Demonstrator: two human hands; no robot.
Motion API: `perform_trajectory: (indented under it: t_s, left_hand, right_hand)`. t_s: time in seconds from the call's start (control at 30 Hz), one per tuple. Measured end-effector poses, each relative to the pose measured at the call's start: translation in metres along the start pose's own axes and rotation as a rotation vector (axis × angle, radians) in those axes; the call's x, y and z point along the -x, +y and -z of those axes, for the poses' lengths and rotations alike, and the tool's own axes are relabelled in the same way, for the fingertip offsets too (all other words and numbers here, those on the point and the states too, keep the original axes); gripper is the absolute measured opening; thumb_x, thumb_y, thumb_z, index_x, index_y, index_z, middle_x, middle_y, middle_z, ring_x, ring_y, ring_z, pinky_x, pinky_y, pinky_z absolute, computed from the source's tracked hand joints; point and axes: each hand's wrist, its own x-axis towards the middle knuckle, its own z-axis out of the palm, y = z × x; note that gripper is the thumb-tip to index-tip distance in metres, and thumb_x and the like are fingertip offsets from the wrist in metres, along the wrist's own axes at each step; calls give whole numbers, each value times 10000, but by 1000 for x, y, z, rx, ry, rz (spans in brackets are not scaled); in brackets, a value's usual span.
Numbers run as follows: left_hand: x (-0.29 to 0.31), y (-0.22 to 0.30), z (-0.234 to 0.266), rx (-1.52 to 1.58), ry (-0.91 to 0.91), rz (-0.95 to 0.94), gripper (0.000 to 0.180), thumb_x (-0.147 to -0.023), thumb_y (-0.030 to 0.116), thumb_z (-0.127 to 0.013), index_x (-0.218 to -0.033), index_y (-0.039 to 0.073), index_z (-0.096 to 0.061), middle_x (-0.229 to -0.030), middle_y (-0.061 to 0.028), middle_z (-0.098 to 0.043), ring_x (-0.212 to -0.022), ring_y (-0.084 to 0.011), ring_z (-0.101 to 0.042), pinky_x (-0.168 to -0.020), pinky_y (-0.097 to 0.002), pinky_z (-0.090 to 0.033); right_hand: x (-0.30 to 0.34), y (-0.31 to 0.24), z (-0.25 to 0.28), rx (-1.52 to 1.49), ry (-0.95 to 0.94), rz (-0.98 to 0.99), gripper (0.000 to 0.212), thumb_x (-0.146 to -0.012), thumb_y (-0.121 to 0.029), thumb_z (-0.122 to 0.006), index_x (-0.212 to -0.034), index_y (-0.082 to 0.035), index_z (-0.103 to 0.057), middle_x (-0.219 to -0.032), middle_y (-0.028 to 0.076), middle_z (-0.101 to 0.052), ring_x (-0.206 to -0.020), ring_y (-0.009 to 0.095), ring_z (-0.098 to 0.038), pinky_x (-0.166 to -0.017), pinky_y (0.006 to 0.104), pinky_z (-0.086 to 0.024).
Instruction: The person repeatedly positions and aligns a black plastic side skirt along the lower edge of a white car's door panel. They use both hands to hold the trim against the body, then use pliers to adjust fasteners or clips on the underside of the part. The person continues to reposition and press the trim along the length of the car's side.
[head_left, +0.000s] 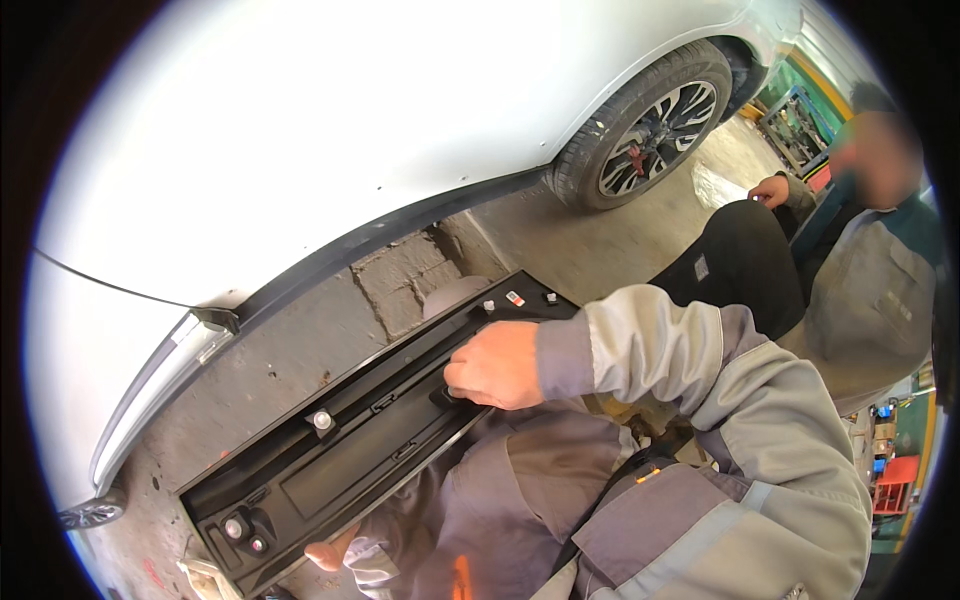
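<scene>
A long black plastic car trim panel (pixel 345 475) lies slantwise across my lap, its ribbed inner side up. Pale clips sit along it, among them a white clip (pixel 322 421) midway and another white clip (pixel 235 528) at the near left end. My right hand (pixel 497 365) is closed with its fingertips down on the panel's far right part; what they pinch, if anything, is hidden. My left hand (pixel 330 552) grips the panel's near edge; its other fingers are out of sight underneath.
A white car body (pixel 300 130) fills the upper left, with a wheel (pixel 655 135) beyond. At the right sits another person (pixel 850 290), a hand (pixel 770 190) on a small object. A pale cloth-like thing (pixel 205 580) shows by the panel's left end. Red shelving (pixel 895 485) stands far right.
</scene>
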Motion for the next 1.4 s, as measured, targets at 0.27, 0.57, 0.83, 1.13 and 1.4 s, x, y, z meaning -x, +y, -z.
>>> perform_trajectory:
  t_s: [0.27, 0.57, 0.83, 1.13, 1.4]
  left_hand:
    - [-10, -36, -79, 122, 87, 618, 560, -870, 488, -534, -1101, 5, -697, -1096, -176, -698, -957, -291, -681, -779, -435, -583]
    - [3, -106, -95, -10, 138, 651, 452, -891, 444, -527, -1019, 32, -658, -1004, -143, -680, -887, -295, -662, -769, -436, -553]
    - [18, -121, -171, 13, -11, 754, 487, -889, 473, -534, -1054, 33, -664, -1029, -117, -676, -901, -268, -653, -785, -392, -549]
    - [6, -150, -166, 39, 158, 751, 500, -900, 375, -540, -1247, 25, -621, -1241, -129, -645, -1079, -285, -622, -938, -433, -516]
    - [2, -181, -144, -90, 176, 931, 587, -894, 512, -619, -1349, 148, -546, -1366, -77, -551, -1219, -253, -514, -931, -440, -421]
  right_hand:
    - [104, 49, -40, 72, 1108, -379, 78, -890, -47, -609, -817, -28, -591, -716, 128, -546, -604, 279, -541, -580, 378, -459]
    - [182, 209, -69, -1692, 1636, -161, 752, -992, -678, -394, -1353, -40, -561, -1250, 126, -619, -1024, 247, -598, -973, 468, -477]
    - [129, 245, 13, -1798, 1492, -132, 826, -988, -712, -321, -1258, 13, -610, -1176, 138, -671, -912, 261, -636, -911, 465, -517]
    - [80, 253, 46, -1721, 1511, -469, 718, -1000, -659, -380, -1122, -14, -673, -999, 97, -680, -953, 257, -644, -831, 432, -543]
    - [70, 267, 82, -1550, 1364, -700, 678, -1006, -623, -401, -1171, -17, -657, -1047, 102, -693, -1025, 268, -632, -920, 421, -507]
